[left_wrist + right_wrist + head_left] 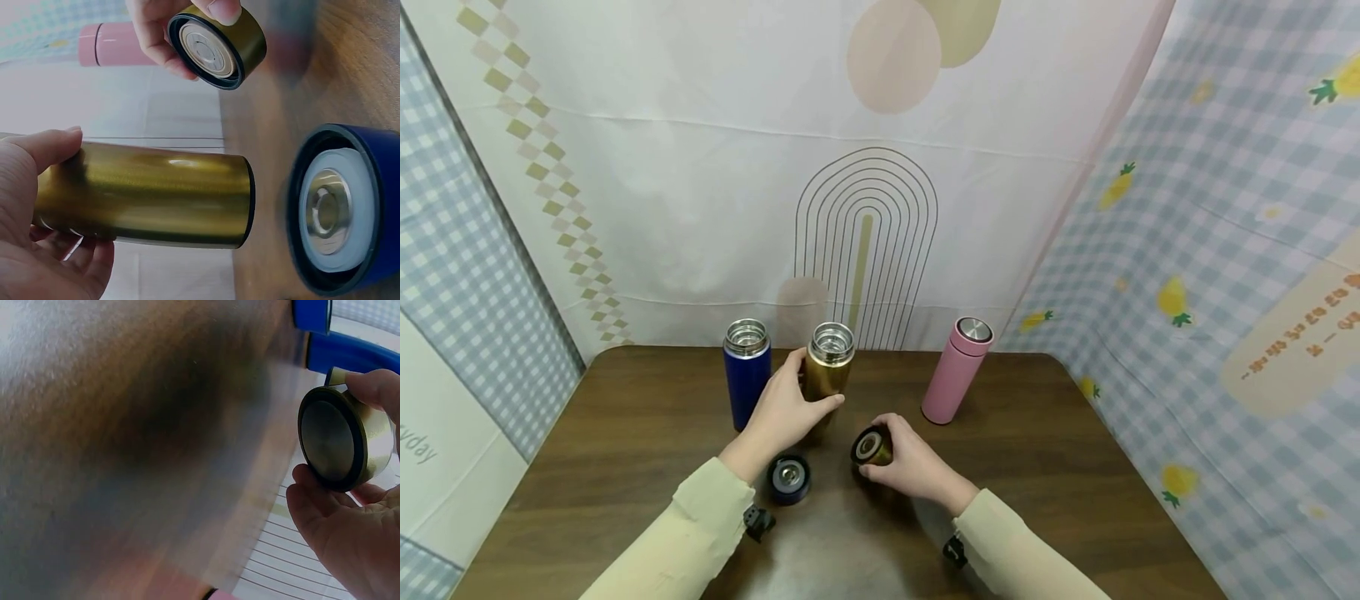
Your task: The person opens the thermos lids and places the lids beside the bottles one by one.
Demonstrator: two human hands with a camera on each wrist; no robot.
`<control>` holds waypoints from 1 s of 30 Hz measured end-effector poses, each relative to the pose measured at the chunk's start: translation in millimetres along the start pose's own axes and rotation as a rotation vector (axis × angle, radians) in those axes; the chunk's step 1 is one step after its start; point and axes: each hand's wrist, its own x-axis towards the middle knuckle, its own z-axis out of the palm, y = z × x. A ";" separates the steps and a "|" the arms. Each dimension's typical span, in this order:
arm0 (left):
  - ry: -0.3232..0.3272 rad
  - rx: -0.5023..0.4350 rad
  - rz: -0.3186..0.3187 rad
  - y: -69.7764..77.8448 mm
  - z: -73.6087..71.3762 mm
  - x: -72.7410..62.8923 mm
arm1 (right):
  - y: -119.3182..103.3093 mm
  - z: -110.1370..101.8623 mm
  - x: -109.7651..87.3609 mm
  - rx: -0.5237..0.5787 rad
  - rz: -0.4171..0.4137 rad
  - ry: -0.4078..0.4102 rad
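My left hand (782, 414) grips a gold thermos bottle (827, 377) round its body, thumb on one side and fingers on the other. The bottle is upright, its steel mouth uncovered. My right hand (917, 468) holds the gold lid (871, 447) by its sides, in front and to the right of the bottle. In the left wrist view the underside of that gold lid (205, 50) shows a pale inner ring; the right wrist view shows its round top (328, 440). Near my left wrist a dark blue lid (788, 477) lies on the table, inside facing up.
A blue thermos bottle (748, 379) without a lid stands left of the gold one. On the right stands a pink thermos bottle (955, 373) with its lid on. The brown wooden table (647, 467) ends at a hanging white cloth (685, 217) behind.
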 end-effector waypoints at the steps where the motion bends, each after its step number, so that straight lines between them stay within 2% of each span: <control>1: -0.002 0.003 -0.007 -1.1 0.7 0.4 | 0.6 1.8 0.7 0.002 0.000 -0.003; 8: -0.008 0.023 -0.025 -8.3 4.6 2.4 | 2.9 11.1 4.0 -0.004 0.017 -0.019; 23: -0.030 0.019 -0.047 -22.3 9.5 2.1 | 7.4 16.5 3.9 0.004 0.034 -0.043; 30: -0.049 0.023 -0.034 -29.4 10.4 1.8 | 10.6 16.0 4.4 -0.027 0.026 -0.047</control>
